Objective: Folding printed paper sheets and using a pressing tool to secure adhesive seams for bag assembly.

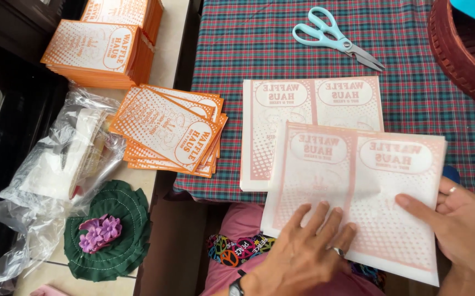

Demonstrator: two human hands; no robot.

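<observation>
My left hand (303, 252) lies flat, fingers spread, on the near left part of a stack of thin white paper sheets (358, 175) printed in faded pink. The right hand (457, 225) holds the same stack at its right edge, thumb on top, a ring on one finger. The stack juts over the near edge of the plaid-covered table (281, 49). A second pile of the same sheets (309, 109) lies flat just behind it.
Light blue scissors (336, 38) lie at the back of the table. A dark red basket (459, 55) stands at the right. On the left surface are orange printed paper stacks (171, 131), (97, 52), clear plastic bags (56, 164) and a green fabric piece with purple flower (106, 230).
</observation>
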